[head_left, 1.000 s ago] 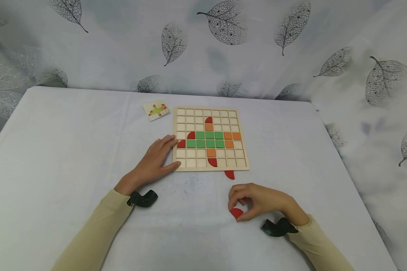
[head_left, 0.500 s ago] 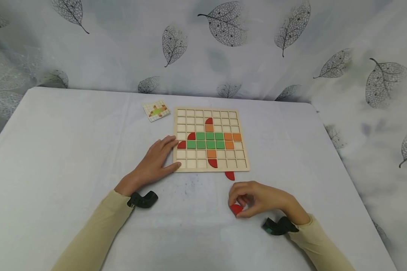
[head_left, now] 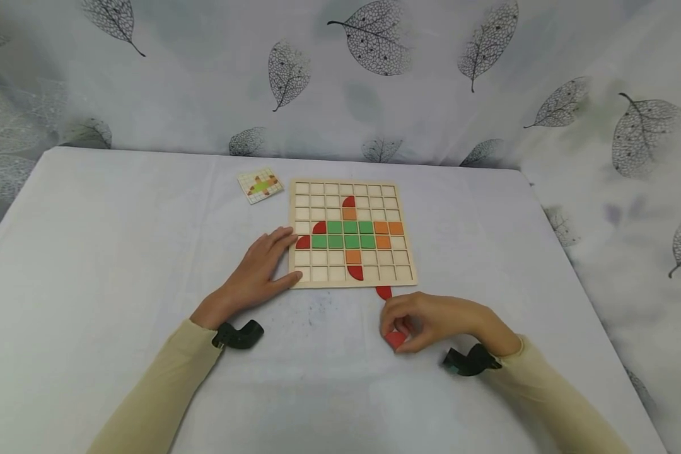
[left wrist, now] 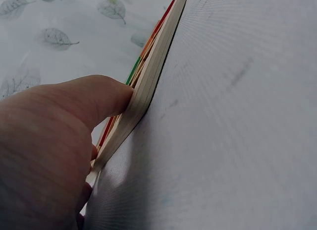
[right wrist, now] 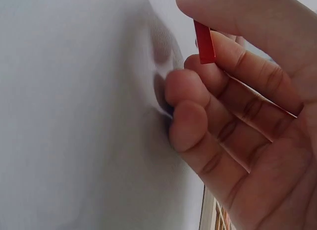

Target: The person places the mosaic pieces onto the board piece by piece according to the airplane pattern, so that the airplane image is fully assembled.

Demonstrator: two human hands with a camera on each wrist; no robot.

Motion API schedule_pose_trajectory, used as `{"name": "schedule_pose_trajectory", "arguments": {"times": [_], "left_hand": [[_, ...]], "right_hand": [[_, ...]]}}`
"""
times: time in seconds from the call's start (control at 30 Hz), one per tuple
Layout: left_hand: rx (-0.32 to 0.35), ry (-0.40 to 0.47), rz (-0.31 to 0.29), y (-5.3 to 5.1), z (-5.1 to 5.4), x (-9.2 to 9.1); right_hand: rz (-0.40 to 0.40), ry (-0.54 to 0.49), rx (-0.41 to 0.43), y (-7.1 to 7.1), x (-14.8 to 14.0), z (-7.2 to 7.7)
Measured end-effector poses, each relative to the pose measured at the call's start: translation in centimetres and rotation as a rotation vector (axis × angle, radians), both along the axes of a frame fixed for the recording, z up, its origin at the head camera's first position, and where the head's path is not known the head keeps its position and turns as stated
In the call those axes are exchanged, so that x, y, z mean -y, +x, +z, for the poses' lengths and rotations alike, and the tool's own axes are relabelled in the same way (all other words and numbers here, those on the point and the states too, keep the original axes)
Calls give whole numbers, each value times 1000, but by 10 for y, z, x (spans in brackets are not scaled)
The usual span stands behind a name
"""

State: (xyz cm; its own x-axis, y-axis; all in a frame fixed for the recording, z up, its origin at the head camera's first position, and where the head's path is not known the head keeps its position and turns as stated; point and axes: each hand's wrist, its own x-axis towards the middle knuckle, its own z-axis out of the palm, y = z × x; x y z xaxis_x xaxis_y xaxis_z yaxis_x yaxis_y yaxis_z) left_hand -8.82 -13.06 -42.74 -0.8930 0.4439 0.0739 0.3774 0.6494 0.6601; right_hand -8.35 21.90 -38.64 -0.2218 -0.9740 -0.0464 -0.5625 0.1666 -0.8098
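In the head view my right hand pinches a red quarter-circle tile between thumb and fingers, just in front of the board. The right wrist view shows this red tile edge-on under the thumb. A second red quarter-circle tile lies against the front edge of the wooden grid board, partly beside my knuckles. My left hand rests with spread fingers at the board's left edge. In the left wrist view its thumb touches the board's rim.
On the board sit green square tiles, orange square tiles and several red quarter-circles. A small pattern card lies beyond the left hand. The white-covered table ends at a leaf-print cloth.
My right hand has moved slightly toward the board with the red quarter-circle tile in its fingers. The left hand stays at the board's edge.
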Motion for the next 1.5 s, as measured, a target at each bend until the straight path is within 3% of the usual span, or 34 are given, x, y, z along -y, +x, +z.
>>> {"name": "schedule_pose_trajectory", "arguments": {"times": [0.33, 0.6, 0.97, 1.2, 1.5], "left_hand": [[11, 1, 4, 1, 0, -1], [9, -6, 3, 1, 2, 0], [-8, -5, 1, 1, 1, 0], [-3, -6, 9, 2, 1, 0], [1, -5, 7, 2, 2, 0]], "right_hand": [[-36, 54, -59, -12, -4, 11], [-100, 26, -136, -28, -7, 13], [-193, -36, -130, -51, -19, 12], [-267, -6, -136, -63, -25, 14], [-286, 3, -139, -75, -27, 14]]}}
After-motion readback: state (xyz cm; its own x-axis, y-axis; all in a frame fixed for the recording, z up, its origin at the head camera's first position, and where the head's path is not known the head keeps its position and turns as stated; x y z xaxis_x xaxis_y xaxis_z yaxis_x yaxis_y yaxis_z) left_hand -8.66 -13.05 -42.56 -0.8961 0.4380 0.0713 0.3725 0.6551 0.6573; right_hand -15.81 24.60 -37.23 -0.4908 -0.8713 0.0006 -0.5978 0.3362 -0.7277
